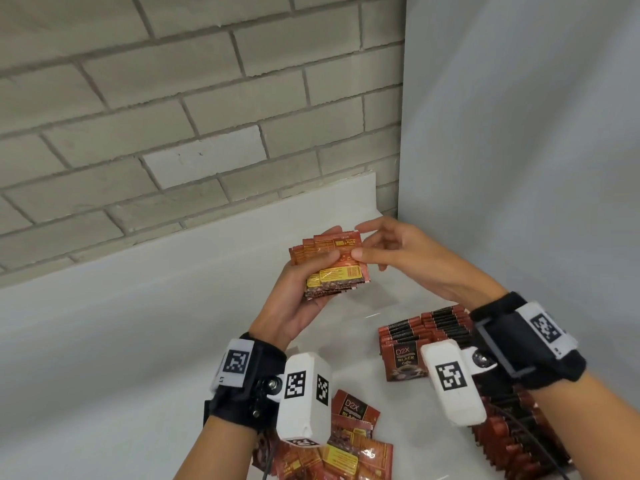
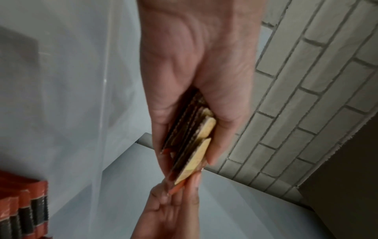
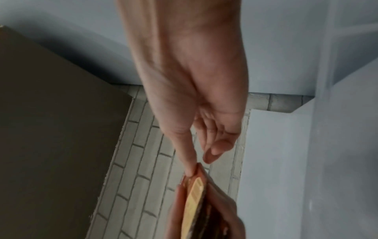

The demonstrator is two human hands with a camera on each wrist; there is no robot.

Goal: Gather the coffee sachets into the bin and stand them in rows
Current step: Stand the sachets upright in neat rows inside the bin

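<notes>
Left hand [image 1: 304, 289] grip clamped around fanned sachet stack [image 1: 329, 263] held above tabletop [image 1: 138, 341], right hand [image 1: 408, 258] thumb and forefinger pinching stack's 3 o'clock edge, standing sachet rows [image 1: 429, 327] at 5 o'clock, loose sachets [image 1: 353, 445] at 6 o'clock

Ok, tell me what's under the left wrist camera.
Loose sachets lie in a pile on the table beneath the left wrist camera. The camera covers part of the pile, so its full extent is hidden.

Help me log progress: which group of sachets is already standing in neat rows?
The upright rows under the right hand. The pile near the left wrist lies jumbled flat; the stack is fanned in the left hand.
</notes>
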